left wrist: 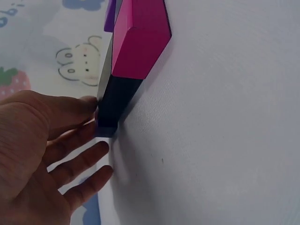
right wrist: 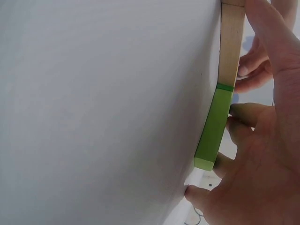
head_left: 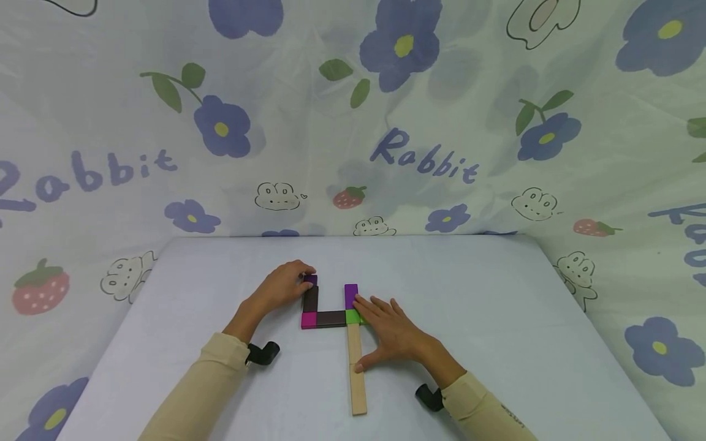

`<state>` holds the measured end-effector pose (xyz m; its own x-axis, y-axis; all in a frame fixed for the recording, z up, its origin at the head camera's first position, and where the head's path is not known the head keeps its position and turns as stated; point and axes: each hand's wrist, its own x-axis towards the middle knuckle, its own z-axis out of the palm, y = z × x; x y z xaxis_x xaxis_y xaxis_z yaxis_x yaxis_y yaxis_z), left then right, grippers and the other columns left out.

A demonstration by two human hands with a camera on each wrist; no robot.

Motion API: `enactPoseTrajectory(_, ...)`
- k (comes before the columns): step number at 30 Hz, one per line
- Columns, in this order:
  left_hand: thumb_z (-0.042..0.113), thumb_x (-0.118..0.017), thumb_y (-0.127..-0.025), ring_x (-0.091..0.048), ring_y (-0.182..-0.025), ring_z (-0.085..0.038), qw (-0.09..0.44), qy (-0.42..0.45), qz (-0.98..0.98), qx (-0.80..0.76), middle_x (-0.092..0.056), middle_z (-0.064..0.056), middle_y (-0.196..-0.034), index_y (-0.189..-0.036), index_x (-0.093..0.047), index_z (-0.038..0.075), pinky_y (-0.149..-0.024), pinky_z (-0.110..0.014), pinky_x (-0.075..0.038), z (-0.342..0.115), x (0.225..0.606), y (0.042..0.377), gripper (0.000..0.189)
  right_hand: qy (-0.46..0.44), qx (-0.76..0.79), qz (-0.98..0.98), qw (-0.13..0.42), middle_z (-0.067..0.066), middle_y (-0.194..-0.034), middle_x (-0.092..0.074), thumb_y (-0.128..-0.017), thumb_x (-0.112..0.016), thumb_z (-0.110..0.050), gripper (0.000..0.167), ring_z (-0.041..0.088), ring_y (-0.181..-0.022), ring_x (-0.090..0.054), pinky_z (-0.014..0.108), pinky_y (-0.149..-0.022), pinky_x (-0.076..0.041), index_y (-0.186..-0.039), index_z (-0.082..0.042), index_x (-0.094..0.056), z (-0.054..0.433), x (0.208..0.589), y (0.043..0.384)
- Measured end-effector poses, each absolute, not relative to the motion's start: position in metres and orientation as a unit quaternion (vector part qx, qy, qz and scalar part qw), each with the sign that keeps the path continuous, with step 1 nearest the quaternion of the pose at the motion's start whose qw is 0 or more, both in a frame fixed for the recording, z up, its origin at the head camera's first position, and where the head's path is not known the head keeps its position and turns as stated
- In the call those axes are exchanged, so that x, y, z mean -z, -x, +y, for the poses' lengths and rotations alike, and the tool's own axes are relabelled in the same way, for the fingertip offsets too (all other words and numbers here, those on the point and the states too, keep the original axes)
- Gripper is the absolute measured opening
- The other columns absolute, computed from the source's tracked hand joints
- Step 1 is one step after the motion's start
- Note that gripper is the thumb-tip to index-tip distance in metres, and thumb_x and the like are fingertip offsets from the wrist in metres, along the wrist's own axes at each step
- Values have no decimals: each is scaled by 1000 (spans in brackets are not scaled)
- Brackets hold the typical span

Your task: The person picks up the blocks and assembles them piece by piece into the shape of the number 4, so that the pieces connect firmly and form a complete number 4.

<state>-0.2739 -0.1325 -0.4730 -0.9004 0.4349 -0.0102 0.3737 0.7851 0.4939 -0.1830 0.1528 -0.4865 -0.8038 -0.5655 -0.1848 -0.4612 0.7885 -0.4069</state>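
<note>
My left hand (head_left: 282,286) pinches a small dark purple block (head_left: 311,280) between thumb and fingertips, at the far end of an upright-running black block (head_left: 311,299). That black block meets a magenta block (head_left: 309,320), and a second black block (head_left: 331,318) runs right from there to a green block (head_left: 352,316). Spread across the right side, my right hand (head_left: 394,334) has its thumb on the pale wooden blocks (head_left: 355,346) and its fingertips by the green block and a brighter purple block (head_left: 351,296). A longer green block (right wrist: 214,126) lies under the right fingers, mostly hidden from the head view.
The blocks lie flat on a white-covered table (head_left: 220,392). Behind and beside it hangs a curtain (head_left: 309,135) printed with flowers, rabbits and strawberries. A black wrist mount (head_left: 263,353) sticks out from the left cuff, another mount (head_left: 429,398) from the right.
</note>
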Motion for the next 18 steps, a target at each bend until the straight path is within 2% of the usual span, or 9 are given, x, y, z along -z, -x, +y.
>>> enactPoseTrajectory(4, 13, -71, -95, -62, -113, -32, 63, -211, 943, -250, -66, -15, -123, -126, -68, 1, -100, -51, -48, -132, 475, 274, 33, 277, 173, 934, 149, -4, -169, -15, -65, -78, -77, 128, 30, -154, -14, 61, -120, -6, -164, -21, -19, 153, 487, 183)
enactPoseTrajectory(12, 29, -74, -94, -60, -117, -33, 48, -191, 952, -234, -64, -15, -125, -127, -67, 2, -101, -52, -48, -129, 480, 271, 43, 281, 174, 932, 149, -4, -169, -14, -65, -77, -78, 129, 29, -154, -14, 60, -120, -6, -164, -21, -18, 154, 488, 184)
enactPoseTrajectory(18, 31, -74, -93, -58, -118, -34, 31, -187, 956, -222, -63, -16, -123, -125, -68, 2, -99, -53, -48, -127, 481, 267, 43, 280, 173, 932, 149, -4, -169, -13, -65, -77, -78, 129, 29, -154, -14, 60, -120, -6, -164, -21, -18, 154, 488, 184)
